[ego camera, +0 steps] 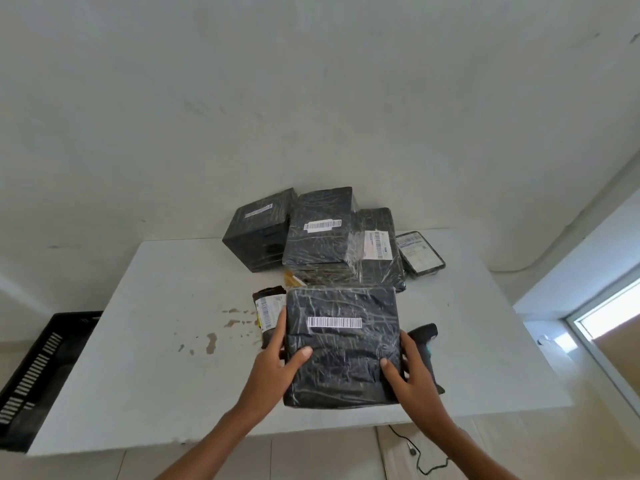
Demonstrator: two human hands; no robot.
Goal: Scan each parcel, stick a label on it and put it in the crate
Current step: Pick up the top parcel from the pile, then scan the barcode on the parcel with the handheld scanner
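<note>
A black plastic-wrapped parcel with a white barcode strip on top sits near the front of the white table. My left hand grips its left side, thumb on top. My right hand grips its right side the same way. A black handheld scanner lies on the table just right of the parcel, partly behind my right hand. Three more black parcels stand stacked at the back of the table. A black slotted crate stands low on the left, beside the table.
A small dark packet with a label lies left of the held parcel. A flat labelled packet lies at the back right. Brown stains mark the tabletop. A cable hangs below the front edge.
</note>
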